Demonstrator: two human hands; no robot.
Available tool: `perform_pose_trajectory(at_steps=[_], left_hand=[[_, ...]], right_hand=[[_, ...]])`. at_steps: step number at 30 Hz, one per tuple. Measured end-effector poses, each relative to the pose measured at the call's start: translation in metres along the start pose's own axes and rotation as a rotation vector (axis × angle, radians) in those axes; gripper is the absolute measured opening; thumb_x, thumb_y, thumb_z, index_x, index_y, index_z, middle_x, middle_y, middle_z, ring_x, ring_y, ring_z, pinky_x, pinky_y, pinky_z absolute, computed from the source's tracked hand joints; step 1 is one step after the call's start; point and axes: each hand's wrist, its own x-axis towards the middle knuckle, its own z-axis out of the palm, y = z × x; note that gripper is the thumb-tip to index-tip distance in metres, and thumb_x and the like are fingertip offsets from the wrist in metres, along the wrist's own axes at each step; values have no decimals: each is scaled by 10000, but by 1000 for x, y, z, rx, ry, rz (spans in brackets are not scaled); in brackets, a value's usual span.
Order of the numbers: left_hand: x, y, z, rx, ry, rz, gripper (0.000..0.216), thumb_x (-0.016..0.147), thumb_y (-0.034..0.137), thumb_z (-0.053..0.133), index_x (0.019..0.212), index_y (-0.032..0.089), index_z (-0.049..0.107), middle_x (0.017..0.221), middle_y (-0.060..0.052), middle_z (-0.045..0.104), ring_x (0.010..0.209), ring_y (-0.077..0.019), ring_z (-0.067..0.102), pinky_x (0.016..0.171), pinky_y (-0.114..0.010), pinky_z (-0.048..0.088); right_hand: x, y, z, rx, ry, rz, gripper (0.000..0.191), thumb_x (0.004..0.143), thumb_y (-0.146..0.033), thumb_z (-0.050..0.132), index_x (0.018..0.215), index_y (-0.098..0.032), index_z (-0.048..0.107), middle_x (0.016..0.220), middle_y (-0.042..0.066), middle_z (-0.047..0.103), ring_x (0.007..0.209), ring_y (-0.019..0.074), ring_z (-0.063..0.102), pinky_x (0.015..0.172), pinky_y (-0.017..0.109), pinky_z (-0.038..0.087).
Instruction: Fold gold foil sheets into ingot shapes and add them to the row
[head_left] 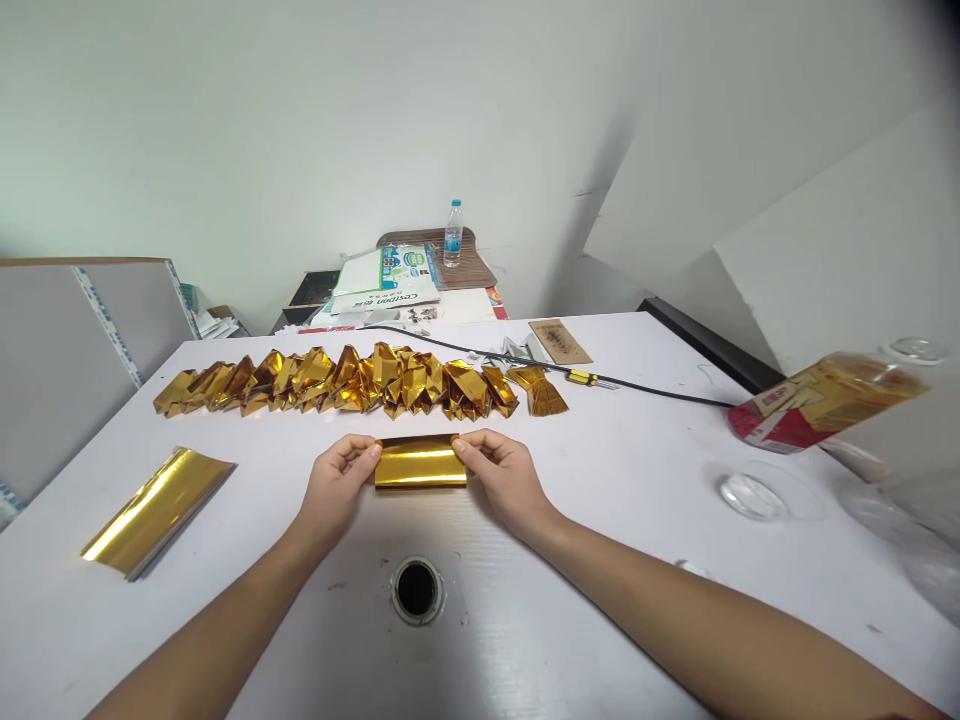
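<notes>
A gold foil paper sheet is stretched between my two hands just above the white table, with its edges folded or curled over. My left hand pinches its left end, thumb on top. At the right end, my right hand grips the same sheet between thumb and fingers. Beyond them runs a long row of folded gold foil paper pieces. A stack of flat gold foil sheets lies on the table to the left of my left hand.
A round cable hole opens in the white table near me. A black cable crosses behind the row, beside a brown card. On the right are a tilted red-and-yellow plastic container and a clear lid. A water bottle stands farther back.
</notes>
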Motion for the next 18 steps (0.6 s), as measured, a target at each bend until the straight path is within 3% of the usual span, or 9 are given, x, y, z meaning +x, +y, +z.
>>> perform_pose_trajectory(at_steps=[10, 18], left_hand=[[1, 4, 2, 140, 42, 43, 389, 734, 545, 811, 814, 184, 690, 697, 7, 654, 635, -140, 572, 628, -251, 461], [1, -4, 0, 464, 130, 161, 277, 813, 474, 657, 776, 200, 674, 679, -3, 663, 661, -172, 603, 654, -281, 464]], right_hand=[[1, 0, 1, -51, 6, 0, 476, 792, -658, 759, 701, -208, 633, 668, 3, 623, 659, 170, 544, 659, 312, 454], [0, 1, 2, -195, -21, 12, 376, 846, -576, 699, 774, -208, 672, 768, 43, 724, 720, 204, 631, 674, 322, 481]])
